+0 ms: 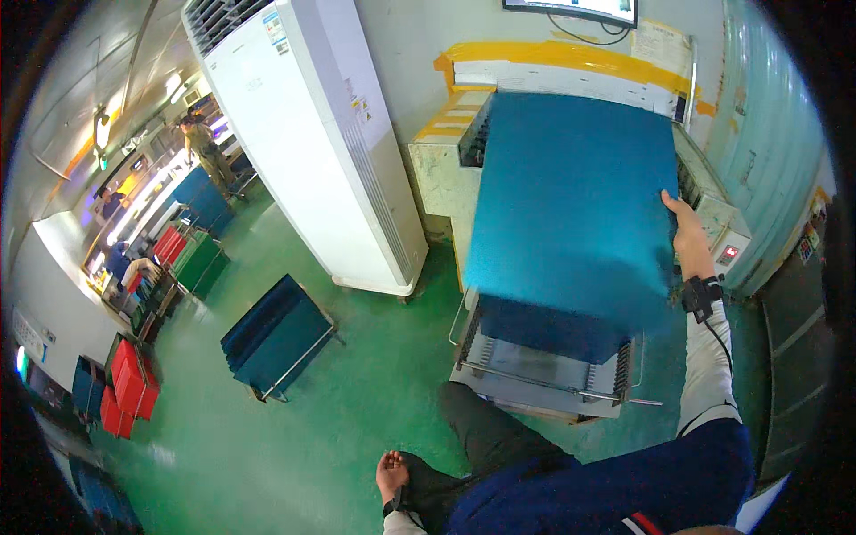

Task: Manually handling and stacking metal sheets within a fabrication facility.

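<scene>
A large flat blue panel [571, 196] lies over the pale machine at the wall, its near end blurred. My right hand [688, 236] grips its right edge, thumb on the top face and the other fingers hidden by the edge. Down beside my knee hangs my left hand [390, 477], palm partly up, fingers loosely curled and nothing in them. Under the panel's near end stands a slotted metal rack [535, 374] with a darker blue panel [553, 330] in it.
A tall white air conditioner [330, 152] stands left of the machine [437, 178]. On the green floor, a wire rack [281, 339] holds blue panels. Red bins [129, 388] sit farther left. A person [205, 152] stands far back. Above hangs a screen [580, 9].
</scene>
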Demonstrator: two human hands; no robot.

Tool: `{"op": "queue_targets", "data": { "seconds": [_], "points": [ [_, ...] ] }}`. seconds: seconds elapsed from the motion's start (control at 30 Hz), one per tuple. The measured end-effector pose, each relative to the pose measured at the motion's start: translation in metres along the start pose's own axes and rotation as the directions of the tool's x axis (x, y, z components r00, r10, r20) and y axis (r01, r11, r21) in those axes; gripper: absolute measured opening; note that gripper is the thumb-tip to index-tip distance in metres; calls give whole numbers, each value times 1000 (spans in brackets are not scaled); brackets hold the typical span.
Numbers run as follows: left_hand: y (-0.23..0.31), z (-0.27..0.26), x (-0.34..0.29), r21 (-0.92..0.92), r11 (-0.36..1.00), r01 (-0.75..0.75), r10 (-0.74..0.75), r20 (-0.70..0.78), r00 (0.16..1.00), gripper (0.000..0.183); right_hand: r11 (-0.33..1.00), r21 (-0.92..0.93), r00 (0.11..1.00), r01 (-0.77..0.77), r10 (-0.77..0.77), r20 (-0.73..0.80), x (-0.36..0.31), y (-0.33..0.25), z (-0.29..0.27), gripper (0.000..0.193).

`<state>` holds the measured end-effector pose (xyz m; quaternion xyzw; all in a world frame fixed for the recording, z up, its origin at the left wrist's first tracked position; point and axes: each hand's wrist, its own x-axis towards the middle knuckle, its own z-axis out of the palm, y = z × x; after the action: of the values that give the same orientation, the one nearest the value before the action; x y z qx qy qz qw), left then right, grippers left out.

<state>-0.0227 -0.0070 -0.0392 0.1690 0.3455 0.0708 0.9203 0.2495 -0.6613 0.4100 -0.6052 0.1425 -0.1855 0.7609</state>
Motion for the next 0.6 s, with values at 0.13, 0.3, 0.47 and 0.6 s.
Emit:
{"op": "queue_targets", "data": {
  "seconds": [0.13, 0.3, 0.47, 0.6],
  "points": [
    [2, 2, -2, -16, 1000, -13, 12, -75, 997, 14, 933, 353, 997, -75, 62, 49, 40, 36, -2, 34],
    [4, -2, -3, 53, 998, -44, 48, -81, 996, 15, 826, 560, 995, -56, 96, -42, 112, 91, 5, 16],
    [12, -9, -15, -18, 997, -80, 78, -73, 994, 15, 810, 585, 988, -49, 125, -90, 179, 130, 36, 6],
    [2, 7, -15, 202, 979, 8, -15, 36, 999, 23, 861, 493, 991, 122, -137, -6, 238, 148, -1, 7]
  ]
}}
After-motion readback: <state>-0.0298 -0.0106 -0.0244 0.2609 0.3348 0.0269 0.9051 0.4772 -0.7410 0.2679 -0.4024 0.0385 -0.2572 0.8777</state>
